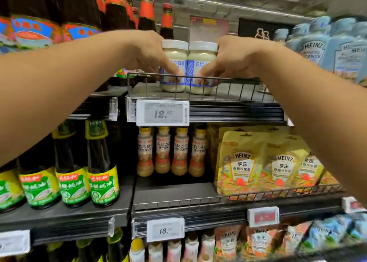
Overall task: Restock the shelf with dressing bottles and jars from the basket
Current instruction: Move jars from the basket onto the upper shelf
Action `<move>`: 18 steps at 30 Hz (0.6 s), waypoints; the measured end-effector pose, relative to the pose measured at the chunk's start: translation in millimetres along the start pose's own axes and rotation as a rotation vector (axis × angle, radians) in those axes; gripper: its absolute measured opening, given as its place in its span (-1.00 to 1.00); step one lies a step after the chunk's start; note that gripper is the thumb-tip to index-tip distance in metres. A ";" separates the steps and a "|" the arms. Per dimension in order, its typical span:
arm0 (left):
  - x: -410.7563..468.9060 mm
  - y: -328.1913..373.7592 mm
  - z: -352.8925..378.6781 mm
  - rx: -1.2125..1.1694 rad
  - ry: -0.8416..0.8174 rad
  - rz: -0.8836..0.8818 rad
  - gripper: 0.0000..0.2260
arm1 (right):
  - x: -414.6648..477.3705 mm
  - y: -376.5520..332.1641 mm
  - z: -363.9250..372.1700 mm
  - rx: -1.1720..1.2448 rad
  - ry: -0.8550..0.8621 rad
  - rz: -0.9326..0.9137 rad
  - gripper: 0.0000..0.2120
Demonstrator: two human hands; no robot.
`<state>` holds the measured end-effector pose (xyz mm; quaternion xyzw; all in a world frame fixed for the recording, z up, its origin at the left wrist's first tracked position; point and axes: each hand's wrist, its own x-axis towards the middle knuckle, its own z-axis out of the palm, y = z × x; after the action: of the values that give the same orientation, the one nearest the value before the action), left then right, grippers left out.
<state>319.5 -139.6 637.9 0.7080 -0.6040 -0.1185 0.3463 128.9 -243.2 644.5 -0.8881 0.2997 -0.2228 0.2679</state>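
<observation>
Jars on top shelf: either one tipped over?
No, the left jar and right jar both stand upright behind the wire rail.

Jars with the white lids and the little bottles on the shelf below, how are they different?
The jars are squat and wide with white lids; the bottles are tall and slim with yellow caps. The jars hold pale cream; the bottles hold tan dressing. The left hand and right hand grip the jars; nobody touches the bottles. Both stand upright.

Both jars point(174, 61) partly behind left hand point(147, 51), right hand point(234, 57).
</observation>
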 end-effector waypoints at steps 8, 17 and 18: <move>-6.3 2.0 -1.9 0.116 0.060 0.091 -0.26 | -8.7 2.2 1.1 0.005 -0.007 -0.045 -0.47; -2.1 8.9 -7.2 0.278 0.144 0.126 -0.42 | -12.2 10.6 -15.7 0.005 0.081 -0.167 -0.44; 3.0 8.6 -6.7 0.279 0.142 0.127 -0.44 | -8.8 11.8 -17.3 0.000 0.074 -0.162 -0.44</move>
<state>317.5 -140.3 649.0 0.7162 -0.6321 0.0390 0.2932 108.1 -251.4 648.3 -0.9006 0.2365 -0.2766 0.2377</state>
